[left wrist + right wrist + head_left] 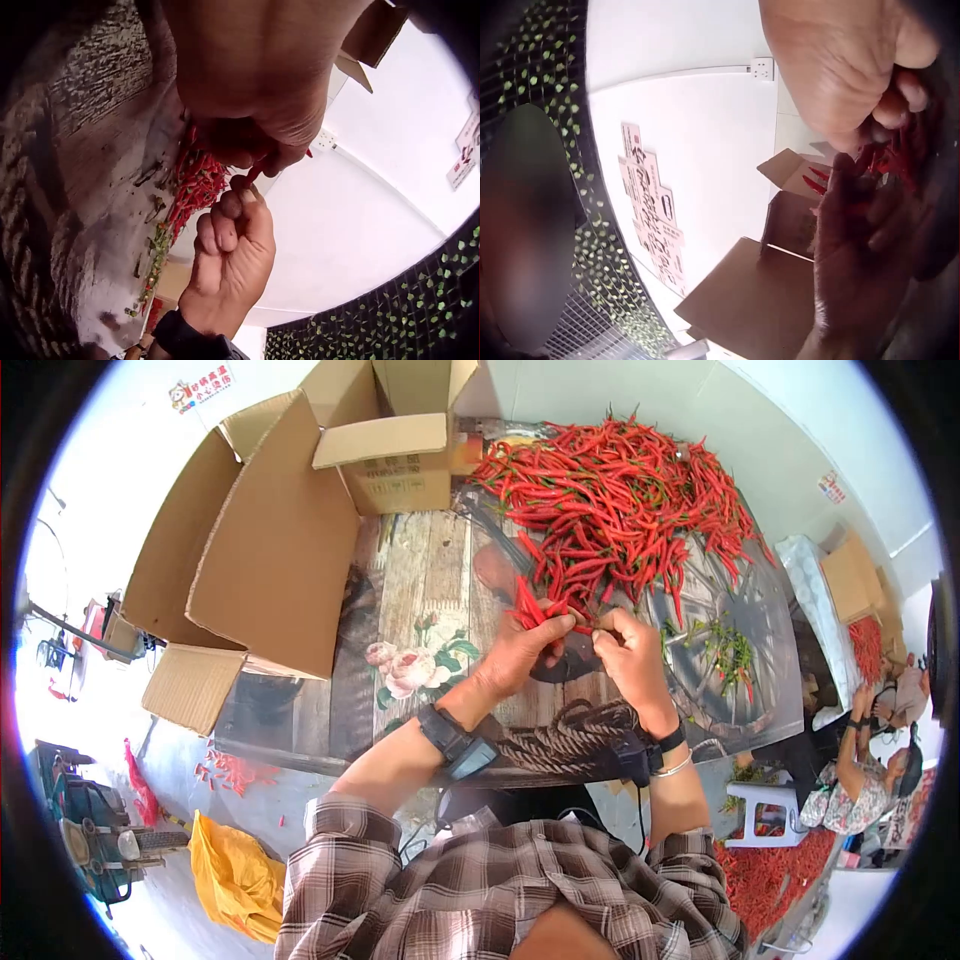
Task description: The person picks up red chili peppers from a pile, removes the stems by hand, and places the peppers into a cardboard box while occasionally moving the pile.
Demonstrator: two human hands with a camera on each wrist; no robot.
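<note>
Several red chilies (pixel 530 603) stick out of the left hand (pixel 515 652), which grips them above the table. The right hand (pixel 632 660) meets it from the right, thumb and forefinger pinched at the end of a red chili. In the left wrist view that chili (pixel 253 174) runs between the left hand (pixel 255 90) and the pinching fingers of the right hand (pixel 232 259). The right wrist view shows chilies (pixel 900 161) in the left hand (pixel 862 247), with the right hand (pixel 840 67) touching close by. A large heap of red chilies (pixel 610 500) lies just beyond both hands.
An open cardboard box (pixel 280 530) stands at the table's left. Green stems (pixel 728 650) lie scattered on the right of the table (pixel 420 580). A coiled brown rope (pixel 565 740) is at the near edge. A white stool (pixel 762 815) and another person (pixel 850 790) are at the lower right.
</note>
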